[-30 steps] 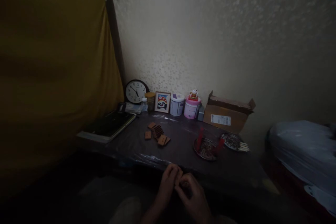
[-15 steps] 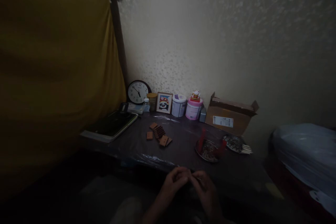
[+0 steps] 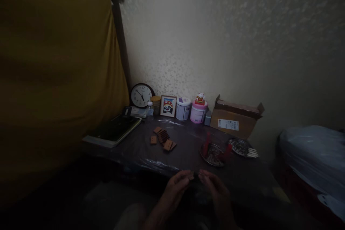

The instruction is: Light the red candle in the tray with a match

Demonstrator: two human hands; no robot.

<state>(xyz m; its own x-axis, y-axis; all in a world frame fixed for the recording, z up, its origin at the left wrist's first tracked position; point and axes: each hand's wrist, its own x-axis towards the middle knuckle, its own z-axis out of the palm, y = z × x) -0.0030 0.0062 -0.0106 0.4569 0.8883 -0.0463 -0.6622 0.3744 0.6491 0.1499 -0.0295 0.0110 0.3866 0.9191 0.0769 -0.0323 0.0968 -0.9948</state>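
Just in front of the table's near edge, my left hand [image 3: 176,185] and my right hand [image 3: 215,184] face each other with their fingertips pinched. A small dark spot shows between the fingertips; it is too dim to tell what either hand holds. Beyond them, to the right, a round metal plate [image 3: 215,154] holds small bits that look like seeds or scraps, with red upright pieces at its sides. Brown square wooden pieces [image 3: 167,145] lie in a loose group left of centre, around a dark ridged stack [image 3: 163,136].
A second plate [image 3: 239,147] carries dark bits and pale sticks [image 3: 252,152]. Along the wall stand a clock [image 3: 141,95], a framed panda picture [image 3: 168,106], a white tin [image 3: 183,109], a pink tin [image 3: 198,114] with a figurine, and a cardboard box [image 3: 234,118]. A yellow curtain [image 3: 59,61] hangs left.
My hands have drawn slightly apart at the fingertips, and the right hand has shifted a little to the right. Things on the table have stayed in place.
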